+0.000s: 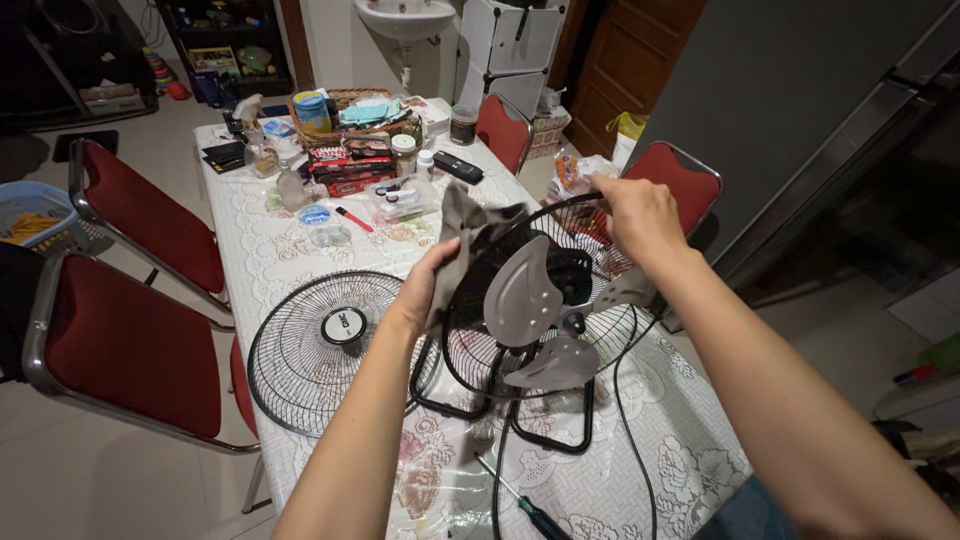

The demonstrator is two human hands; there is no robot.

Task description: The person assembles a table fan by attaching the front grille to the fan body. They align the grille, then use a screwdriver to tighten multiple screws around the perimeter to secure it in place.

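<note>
A black fan (545, 330) with grey blades stands on the table with its front grille off. My left hand (425, 285) grips a grey cloth (462, 222) pressed against the left side of the fan's rear guard. My right hand (640, 215) holds the top rim of the rear guard (560, 215). The removed front grille (320, 345) lies flat on the lace tablecloth (640, 450) to the left of the fan. The fan's black cord (630, 420) runs toward me.
A screwdriver with a green-black handle (535, 515) lies near the front table edge. The far end of the table holds jars, boxes, a basket (360, 115) and a remote control (458, 167). Red chairs (130, 350) stand on both sides. A grey fridge (800, 110) is at the right.
</note>
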